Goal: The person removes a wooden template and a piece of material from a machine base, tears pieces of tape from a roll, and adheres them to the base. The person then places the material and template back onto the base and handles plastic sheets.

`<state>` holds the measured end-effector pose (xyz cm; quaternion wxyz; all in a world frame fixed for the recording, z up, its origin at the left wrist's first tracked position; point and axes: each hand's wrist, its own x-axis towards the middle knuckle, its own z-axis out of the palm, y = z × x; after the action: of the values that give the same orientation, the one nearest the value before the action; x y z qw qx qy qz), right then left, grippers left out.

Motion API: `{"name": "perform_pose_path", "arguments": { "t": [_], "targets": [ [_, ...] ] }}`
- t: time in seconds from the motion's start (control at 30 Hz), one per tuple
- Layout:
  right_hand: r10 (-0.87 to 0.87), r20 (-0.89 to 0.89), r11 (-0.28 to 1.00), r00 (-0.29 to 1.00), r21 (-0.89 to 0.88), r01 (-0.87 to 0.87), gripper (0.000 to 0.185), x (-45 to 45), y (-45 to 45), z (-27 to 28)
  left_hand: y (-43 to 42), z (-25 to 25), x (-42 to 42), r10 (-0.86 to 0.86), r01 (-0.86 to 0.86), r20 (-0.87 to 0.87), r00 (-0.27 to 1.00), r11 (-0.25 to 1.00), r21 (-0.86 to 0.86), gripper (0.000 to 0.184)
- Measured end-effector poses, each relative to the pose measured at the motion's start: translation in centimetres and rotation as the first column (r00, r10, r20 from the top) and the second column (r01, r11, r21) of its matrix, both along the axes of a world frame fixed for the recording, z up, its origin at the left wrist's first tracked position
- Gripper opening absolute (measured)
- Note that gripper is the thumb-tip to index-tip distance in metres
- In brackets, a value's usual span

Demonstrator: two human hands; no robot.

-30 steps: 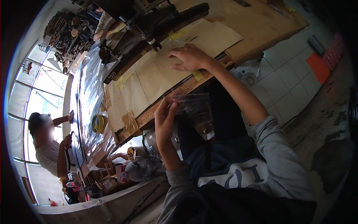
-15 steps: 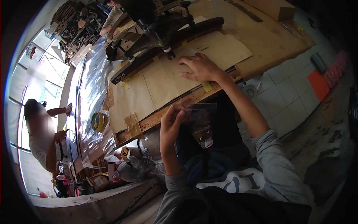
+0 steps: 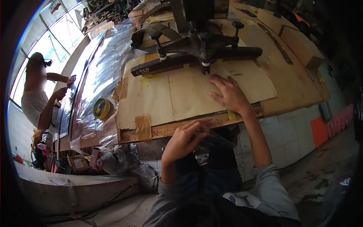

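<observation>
My left hand [image 3: 183,140] is at the near edge of the table, its fingers closed on a clear plastic bag [image 3: 221,140]. The bag slants down to the right over my lap and its outline is hard to see. My right hand [image 3: 230,94] lies on a pale sheet [image 3: 151,96], fingers stretched and apart, holding nothing. Just beyond its fingertips hangs the central tip of a dark metal press [image 3: 204,53]. The press has a long bar with white lettering at its left end, above the sheet. Small dark print [image 3: 237,74] shows on the sheet's right part.
Brown tape [image 3: 143,128] covers the wooden front edge [image 3: 170,130]. A yellow tape roll [image 3: 101,108] stands on clear plastic sheeting [image 3: 113,56] at left. Cardboard boxes [image 3: 300,45] are at the back right. Another person [image 3: 36,98] works by the window; a third person's arm shows behind.
The camera view has turned, so the table appears more level. My left hand has come up against the table edge, and the bag now tilts down rightward. My right hand stays on the sheet.
</observation>
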<state>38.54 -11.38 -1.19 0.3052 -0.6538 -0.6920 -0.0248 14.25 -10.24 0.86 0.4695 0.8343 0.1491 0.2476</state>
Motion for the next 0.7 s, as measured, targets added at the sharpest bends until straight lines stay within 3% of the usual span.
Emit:
{"name": "perform_pose_path", "arguments": {
  "t": [0.1, 0.13, 0.23, 0.27, 0.37, 0.7],
  "targets": [
    [-0.06, 0.032, 0.995, 0.998, 0.076, 0.058, 0.035, -0.6, -0.1, 0.2, 2.4, 0.9, -0.3, -0.131, 0.141, -0.067, 0.989, 0.971, 0.191, 0.018],
    [-0.083, 0.04, 0.995, 0.996, 0.066, 0.08, 0.034, -0.8, -0.3, 0.5, 3.0, 1.0, -0.1, -0.146, 0.153, -0.086, 0.985, 0.985, 0.079, 0.016],
    [-0.106, 0.02, 0.99, 0.994, 0.098, 0.104, 0.028, -1.2, -1.1, 0.8, 3.9, 0.7, 0.4, -0.025, 0.034, -0.164, 0.986, 0.998, 0.051, 0.007],
    [-0.096, -0.021, 0.989, 0.995, 0.113, 0.098, 0.027, -1.1, -1.3, 0.7, 3.8, 0.3, 0.2, -0.04, 0.043, -0.129, 0.991, 0.999, 0.024, 0.011],
    [-0.092, -0.065, 0.987, 0.994, 0.125, 0.1, 0.025, -1.3, -1.6, 0.6, 3.8, 0.0, -0.1, -0.03, 0.033, -0.034, 0.999, 0.995, 0.091, 0.008],
    [-0.096, -0.036, 0.989, 0.995, 0.111, 0.099, 0.025, -1.4, -1.5, 0.9, 4.2, -0.3, -0.5, -0.119, 0.121, -0.055, 0.991, 0.992, 0.022, 0.014]
  ]
}}
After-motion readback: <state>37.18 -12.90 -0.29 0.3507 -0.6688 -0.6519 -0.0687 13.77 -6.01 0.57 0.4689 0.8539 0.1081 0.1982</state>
